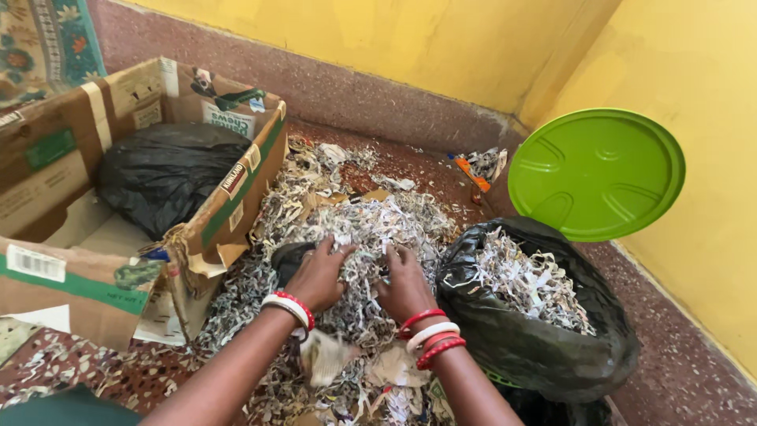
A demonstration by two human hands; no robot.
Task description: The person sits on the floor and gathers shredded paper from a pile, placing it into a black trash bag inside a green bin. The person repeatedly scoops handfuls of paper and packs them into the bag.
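A heap of shredded paper (pixel 359 225) lies on the speckled red floor in front of me. My left hand (pixel 317 276) and my right hand (pixel 404 284) are both dug into the heap side by side, fingers curled around clumps of shreds. Red and white bangles ring both wrists. To the right of my right hand sits an open black plastic bag (pixel 544 339) partly filled with shredded paper (pixel 524 280). A scrap of black plastic (pixel 288 259) pokes out of the heap next to my left hand.
A torn cardboard box (pixel 87 268) at the left holds another black plastic bag (pixel 165 173). A round green lid (pixel 597 173) leans against the yellow wall at the right. Small orange scraps (pixel 473 170) lie in the far corner.
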